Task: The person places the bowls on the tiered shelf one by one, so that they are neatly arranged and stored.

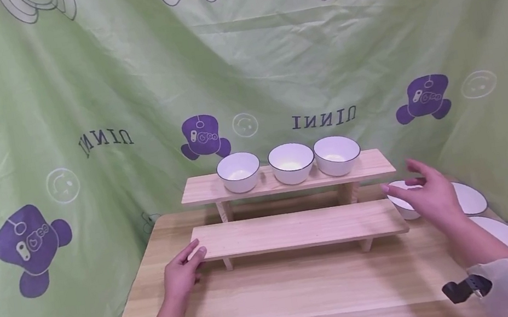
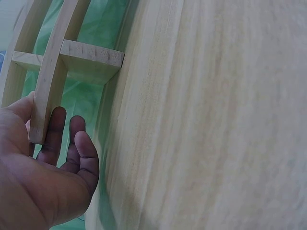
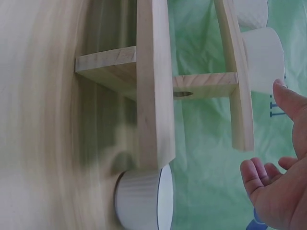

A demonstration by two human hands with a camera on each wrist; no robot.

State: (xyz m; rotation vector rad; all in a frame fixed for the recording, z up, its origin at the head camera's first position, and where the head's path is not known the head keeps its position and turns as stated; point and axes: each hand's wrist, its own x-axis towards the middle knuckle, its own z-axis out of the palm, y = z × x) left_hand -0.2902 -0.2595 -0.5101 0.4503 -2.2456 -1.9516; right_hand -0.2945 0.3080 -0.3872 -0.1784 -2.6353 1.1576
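A two-step wooden shelf (image 1: 297, 229) stands on the table. My left hand (image 1: 181, 274) grips the left end of its lower board, thumb on top and fingers underneath; the left wrist view shows this board end (image 2: 42, 122) between thumb and fingers. Three white bowls (image 1: 292, 163) with dark rims sit in a row on the upper board (image 1: 204, 188). My right hand (image 1: 432, 197) is off the right end of the shelf with fingers spread apart, holding nothing. Behind it, partly hidden, a white bowl (image 1: 403, 207) rests on the table, also seen in the right wrist view (image 3: 139, 199).
Two white plates, a farther plate (image 1: 469, 197) and a nearer plate (image 1: 500, 233), lie along the table's right edge, partly covered by my right arm. The wooden table (image 1: 276, 299) extends in front of the shelf. A green printed curtain (image 1: 238, 61) hangs behind and at both sides.
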